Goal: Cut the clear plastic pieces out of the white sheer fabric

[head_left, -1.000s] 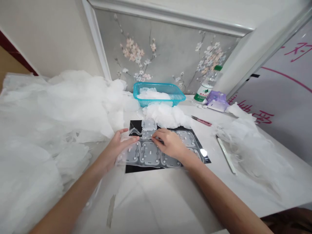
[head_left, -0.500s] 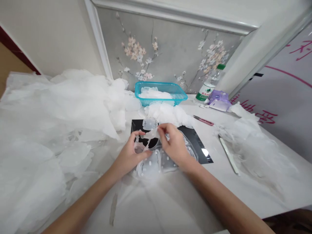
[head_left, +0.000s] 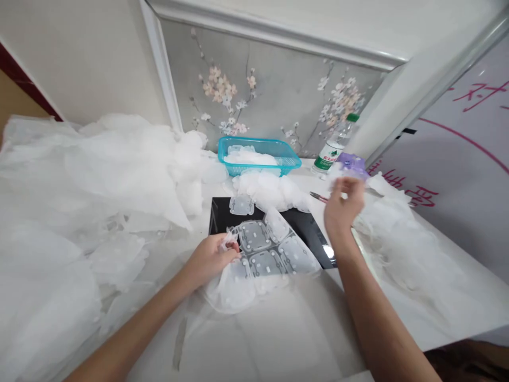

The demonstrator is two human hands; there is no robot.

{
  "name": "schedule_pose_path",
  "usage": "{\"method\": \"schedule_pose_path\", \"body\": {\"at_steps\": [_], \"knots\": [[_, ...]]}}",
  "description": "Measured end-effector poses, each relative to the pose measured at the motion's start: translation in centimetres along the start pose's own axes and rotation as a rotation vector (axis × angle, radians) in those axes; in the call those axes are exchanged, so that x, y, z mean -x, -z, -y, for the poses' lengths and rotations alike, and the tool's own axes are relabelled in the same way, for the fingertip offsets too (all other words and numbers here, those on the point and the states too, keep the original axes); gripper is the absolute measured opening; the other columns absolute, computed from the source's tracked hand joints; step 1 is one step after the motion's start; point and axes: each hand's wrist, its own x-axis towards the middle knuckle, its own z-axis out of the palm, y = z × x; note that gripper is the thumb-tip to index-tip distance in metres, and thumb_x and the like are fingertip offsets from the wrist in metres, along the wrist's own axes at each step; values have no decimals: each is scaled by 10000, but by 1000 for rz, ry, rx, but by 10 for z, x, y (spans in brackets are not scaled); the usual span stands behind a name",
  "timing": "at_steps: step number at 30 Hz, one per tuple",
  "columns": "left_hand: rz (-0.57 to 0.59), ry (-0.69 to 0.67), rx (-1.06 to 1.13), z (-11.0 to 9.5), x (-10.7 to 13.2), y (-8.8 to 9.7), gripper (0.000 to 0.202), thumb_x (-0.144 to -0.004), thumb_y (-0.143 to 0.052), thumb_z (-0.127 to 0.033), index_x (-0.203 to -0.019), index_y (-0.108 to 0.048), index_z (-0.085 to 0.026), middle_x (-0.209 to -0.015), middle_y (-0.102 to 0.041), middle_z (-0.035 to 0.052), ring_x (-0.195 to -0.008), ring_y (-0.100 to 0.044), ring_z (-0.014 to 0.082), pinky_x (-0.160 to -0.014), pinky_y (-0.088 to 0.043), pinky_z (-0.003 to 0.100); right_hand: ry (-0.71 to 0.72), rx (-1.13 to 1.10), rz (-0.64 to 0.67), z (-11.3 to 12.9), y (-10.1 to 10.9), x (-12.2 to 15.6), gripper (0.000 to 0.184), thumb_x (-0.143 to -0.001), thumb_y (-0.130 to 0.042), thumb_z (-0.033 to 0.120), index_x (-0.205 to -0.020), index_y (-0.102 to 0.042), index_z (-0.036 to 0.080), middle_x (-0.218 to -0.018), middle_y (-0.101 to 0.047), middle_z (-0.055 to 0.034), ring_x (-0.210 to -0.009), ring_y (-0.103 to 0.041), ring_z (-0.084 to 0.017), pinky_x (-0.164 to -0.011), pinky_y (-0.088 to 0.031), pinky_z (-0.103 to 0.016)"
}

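Bottle (head_left: 329,154), clear, green-capped, beyond the right hand (head_left: 342,209). Packet (head_left: 353,164), purple, just beyond that hand. Panel (head_left: 282,79), framed, grey, blossom-patterned, beyond and left. Whiteboard (head_left: 469,135), red-lettered, right of the hand.

Our bare left forearm (head_left: 149,313) slants up from the lower left to our left grip (head_left: 217,257), palm inward, closed in a pinch. Our bare right forearm (head_left: 369,307) slants from the lower right; our right grip (head_left: 344,204), higher, is blurred, partly curled.

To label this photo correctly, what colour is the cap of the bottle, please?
The cap is green; the head view shows it best.
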Motion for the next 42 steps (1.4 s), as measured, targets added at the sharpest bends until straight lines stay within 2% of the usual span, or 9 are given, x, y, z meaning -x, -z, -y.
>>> {"method": "schedule_pose_path", "body": {"at_steps": [5, 9, 15, 18, 23, 27, 33, 38, 42], "knots": [[14, 92, 340, -6, 2, 1, 131, -693, -569, -232, -658, -447, -200, -948, -708, 44, -961, -656, 228, -823, -472, 319, 504, 120, 807, 12, -20, 30, 215, -839, -476, 168, -981, -637, 159, -1172, -609, -137, -1128, -501, -265, -972, -401, -476], [31, 171, 582, -5, -3, 3, 248, -621, -673, -210, -841, -558, -201, -1080, -683, 84, -1064, -626, 259, -891, -484, 361, 437, -2, 907, 26, -13, 32, 214, -832, -517, 181, -987, -664, 173, -1131, -642, -107, -1081, -555, -236, -959, -422, -434], [-63, 174, 870, -6, -12, 10, 273, -591, -654, -143, -805, -498, -208, -1157, -660, 68, -917, -682, 242, -741, -552, 347, 427, -212, 1297, 55, -9, 55, 225, -754, -679, 265, -971, -674, 204, -989, -682, -48, -964, -608, -185, -880, -463, -333], [-58, 191, 772, -8, -11, 13, 331, -568, -677, -173, -857, -519, -208, -1081, -680, 63, -935, -670, 233, -747, -537, 308, 470, -159, 1338, 59, -13, 65, 254, -760, -670, 237, -1008, -668, 183, -1030, -672, -73, -1018, -590, -199, -888, -459, -339], [67, 145, 296, -13, 2, 12, 527, -609, -754, -365, -1058, -517, -223, -924, -674, 21, -889, -651, 226, -735, -495, 296, 530, -218, 1431, 60, -12, 62, 300, -713, -720, 227, -1005, -676, 172, -1057, -675, -74, -1007, -609, -204, -880, -468, -336], [121, 35, 197, -9, 5, 6, 424, -650, -716, -322, -1008, -511, -225, -832, -623, -16, -790, -620, 198, -641, -460, 263, 555, -301, 1393, 65, -11, 66, 181, -767, -659, 176, -946, -689, 184, -1018, -692, -58, -958, -633, -180, -844, -485, -309], [-51, -39, 363, -4, 2, -4, 373, -741, -652, -384, -1040, -500, -219, -917, -634, 6, -874, -616, 193, -722, -466, 263, 469, -360, 1344, 72, -7, 71, 231, -793, -628, 223, -1018, -675, 202, -1040, -695, -57, -968, -639, -180, -844, -505, -314], [-33, -26, 472, -5, 2, -1, 507, -697, -714, -367, -1128, -473, -249, -967, -646, -2, -910, -624, 187, -765, -482, 272, 372, -411, 1338, 73, -5, 70, 229, -825, -605, 272, -1021, -681, 181, -1006, -701, -54, -892, -649, -155, -778, -513, -270], [-45, -51, 424, -6, 1, -1, 515, -677, -722, -364, -1103, -470, -221, -944, -641, 10, -908, -623, 205, -745, -488, 282, 431, -368, 1356, 77, -3, 70, 228, -888, -511, 255, -1020, -688, 196, -991, -710, -44, -876, -656, -161, -756, -498, -275]]}}
